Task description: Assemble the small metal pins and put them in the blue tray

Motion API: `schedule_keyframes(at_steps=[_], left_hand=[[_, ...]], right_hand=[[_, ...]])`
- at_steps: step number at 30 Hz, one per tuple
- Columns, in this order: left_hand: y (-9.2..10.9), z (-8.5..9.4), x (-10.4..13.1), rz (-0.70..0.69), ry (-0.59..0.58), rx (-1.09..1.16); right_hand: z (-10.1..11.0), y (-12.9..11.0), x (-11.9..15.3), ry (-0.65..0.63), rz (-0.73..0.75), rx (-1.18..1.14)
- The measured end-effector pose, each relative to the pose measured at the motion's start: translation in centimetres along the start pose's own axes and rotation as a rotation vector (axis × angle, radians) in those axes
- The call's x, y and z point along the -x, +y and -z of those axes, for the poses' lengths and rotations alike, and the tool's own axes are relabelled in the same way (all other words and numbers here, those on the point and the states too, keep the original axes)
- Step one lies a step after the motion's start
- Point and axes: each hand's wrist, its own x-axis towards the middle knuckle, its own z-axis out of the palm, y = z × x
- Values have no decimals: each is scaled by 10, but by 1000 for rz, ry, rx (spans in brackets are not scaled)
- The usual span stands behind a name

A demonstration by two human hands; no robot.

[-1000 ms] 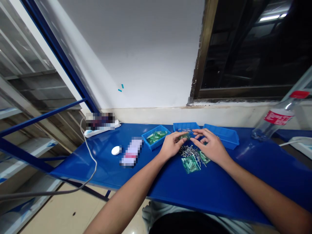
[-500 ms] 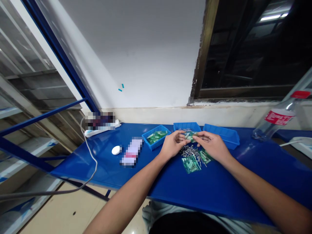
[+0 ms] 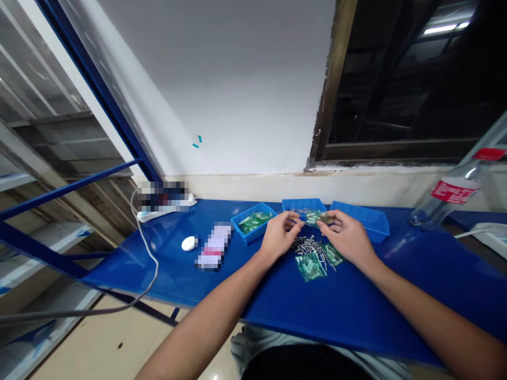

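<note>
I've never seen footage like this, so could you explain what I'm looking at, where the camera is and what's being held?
There's no machine here: you're seeing a person's two bare hands. The camera is worn on their head, looking forward and down. The right hand holds a small green packet; the left hand is right beside it, though I can't tell whether it touches. Below them on the blue table lie a heap of metal pieces and more green packets. Around the back are three blue trays; the left one holds green packets, the middle one metal pieces. A red-capped bottle stands at the right.
</note>
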Motion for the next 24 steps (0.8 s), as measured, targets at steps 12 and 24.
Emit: schedule_keyframes(at_steps=[12, 24], left_hand=[[-3, 0, 1, -18, -78, 59], [2, 3, 2, -36, -134, 23]], right_hand=[[-4, -9, 4, -190, 231, 110], [0, -4, 0, -154, 166, 154]])
